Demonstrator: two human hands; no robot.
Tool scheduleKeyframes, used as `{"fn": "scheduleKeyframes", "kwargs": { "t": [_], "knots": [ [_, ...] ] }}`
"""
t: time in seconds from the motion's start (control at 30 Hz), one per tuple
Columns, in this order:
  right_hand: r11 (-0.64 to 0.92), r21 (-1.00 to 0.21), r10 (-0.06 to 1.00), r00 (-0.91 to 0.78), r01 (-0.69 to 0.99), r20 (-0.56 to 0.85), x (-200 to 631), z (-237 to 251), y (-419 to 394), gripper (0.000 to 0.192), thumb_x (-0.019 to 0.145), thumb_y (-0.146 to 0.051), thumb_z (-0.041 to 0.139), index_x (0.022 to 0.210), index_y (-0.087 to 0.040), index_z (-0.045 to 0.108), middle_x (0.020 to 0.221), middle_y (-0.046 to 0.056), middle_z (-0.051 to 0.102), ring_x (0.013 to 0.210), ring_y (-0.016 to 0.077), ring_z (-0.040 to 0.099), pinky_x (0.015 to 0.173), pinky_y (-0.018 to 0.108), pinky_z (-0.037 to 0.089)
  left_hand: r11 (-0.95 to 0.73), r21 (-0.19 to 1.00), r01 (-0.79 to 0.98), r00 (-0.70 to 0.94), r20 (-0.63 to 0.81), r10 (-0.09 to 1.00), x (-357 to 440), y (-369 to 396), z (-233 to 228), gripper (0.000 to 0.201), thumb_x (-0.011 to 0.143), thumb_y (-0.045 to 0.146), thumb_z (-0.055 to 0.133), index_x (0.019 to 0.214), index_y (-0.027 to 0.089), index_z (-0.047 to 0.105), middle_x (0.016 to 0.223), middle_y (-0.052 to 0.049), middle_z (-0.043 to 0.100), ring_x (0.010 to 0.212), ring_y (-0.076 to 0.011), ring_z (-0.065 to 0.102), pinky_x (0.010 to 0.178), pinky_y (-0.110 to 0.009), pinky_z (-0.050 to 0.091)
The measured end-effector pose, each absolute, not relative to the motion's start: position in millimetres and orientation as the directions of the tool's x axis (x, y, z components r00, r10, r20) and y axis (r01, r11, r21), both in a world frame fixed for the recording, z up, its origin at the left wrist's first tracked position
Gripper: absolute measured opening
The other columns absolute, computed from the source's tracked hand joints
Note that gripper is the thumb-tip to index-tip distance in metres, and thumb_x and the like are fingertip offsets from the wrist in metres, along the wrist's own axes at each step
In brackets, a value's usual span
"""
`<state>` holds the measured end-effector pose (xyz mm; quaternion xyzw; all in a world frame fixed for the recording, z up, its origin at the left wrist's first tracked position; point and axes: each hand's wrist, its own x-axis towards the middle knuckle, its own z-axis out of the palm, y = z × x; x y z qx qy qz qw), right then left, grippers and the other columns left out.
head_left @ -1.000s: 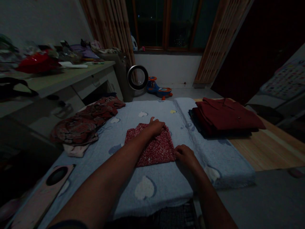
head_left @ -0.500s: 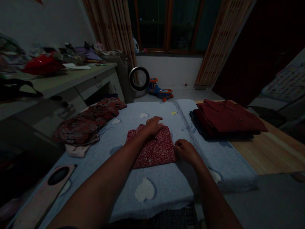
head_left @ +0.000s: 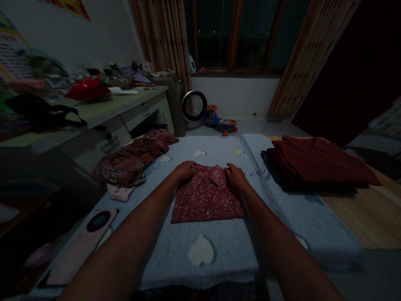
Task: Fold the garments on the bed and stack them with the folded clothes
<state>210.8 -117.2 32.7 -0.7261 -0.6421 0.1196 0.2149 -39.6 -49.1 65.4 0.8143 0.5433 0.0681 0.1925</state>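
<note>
Resting on the far corners of a folded red floral-print cotton garment (head_left: pixel 206 196), both hands are seen from above in dim light. The left hand (head_left: pixel 184 171) is laid on the far left corner and the right hand (head_left: pixel 235 176) on the far right corner; the fingers of each are curled down onto the cloth, so each grip is narrow and closed on the fabric's edge, though how much cloth is pinched cannot be told. The garment is spread flat near the middle of a pale blue towelling blanket with white heart patches (head_left: pixel 219 251). A crumpled heap of dark red patterned clothes (head_left: pixel 131 161) is found on the blanket's left side, well apart from the hands. A stack of folded plain maroon shirts (head_left: pixel 319 165) is placed to the right. A cluttered grey counter (head_left: pixel 103 108) is seen along the left wall.
</note>
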Motion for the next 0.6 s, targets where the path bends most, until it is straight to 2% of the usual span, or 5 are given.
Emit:
{"fn": "scheduleKeyframes", "kwargs": {
  "t": [0.2,0.33,0.47,0.53,0.6],
  "knots": [
    [-0.091,-0.434,0.977,0.165,0.896,0.136,211,31,-114,0.025,0.092,-0.023,0.049,0.103,-0.016,0.07,0.108,0.012,0.069,0.103,0.0206,0.059,0.088,0.028,0.04,-0.419,0.407,0.812,0.434,0.061,0.899,-43,-63,74,0.03,0.083,0.016,0.051,0.109,0.019,0.064,0.112,-0.006,0.068,0.105,-0.0204,0.062,0.092,-0.028,0.048],
    [-0.111,-0.398,0.949,0.216,0.91,0.228,209,28,-119,0.022,0.092,-0.023,0.048,0.099,-0.018,0.069,0.102,0.01,0.065,0.095,0.0193,0.058,0.082,0.027,0.04,-0.423,0.332,0.843,0.39,0.165,0.906,-47,-74,63,0.031,0.087,0.017,0.048,0.115,0.022,0.06,0.115,-0.007,0.062,0.106,-0.0201,0.061,0.093,-0.029,0.047],
    [-0.168,-0.345,0.941,0.254,0.924,0.221,205,26,-126,0.021,0.092,-0.022,0.049,0.101,-0.017,0.068,0.104,0.012,0.061,0.096,0.0215,0.056,0.081,0.029,0.04,-0.331,0.253,0.909,0.294,0.173,0.94,-46,-80,43,0.04,0.091,0.023,0.048,0.131,0.023,0.052,0.129,-0.01,0.056,0.114,-0.023,0.059,0.095,-0.032,0.046],
    [-0.168,-0.337,0.922,0.269,0.926,0.278,202,30,-132,0.025,0.091,-0.021,0.051,0.11,-0.016,0.066,0.109,0.013,0.06,0.102,0.0239,0.054,0.086,0.031,0.04,-0.288,0.322,0.902,0.24,0.18,0.954,-49,-77,35,0.041,0.094,0.025,0.043,0.135,0.021,0.048,0.131,-0.011,0.056,0.118,-0.0237,0.057,0.098,-0.034,0.044],
    [-0.126,-0.34,0.907,0.248,0.932,0.341,197,38,-140,0.029,0.091,-0.021,0.05,0.116,-0.014,0.064,0.114,0.015,0.059,0.107,0.0258,0.052,0.091,0.033,0.039,-0.217,0.486,0.846,0.168,0.143,0.975,-58,-71,31,0.041,0.096,0.026,0.037,0.135,0.02,0.047,0.124,-0.01,0.061,0.111,-0.0214,0.06,0.095,-0.034,0.046]
  ]
}}
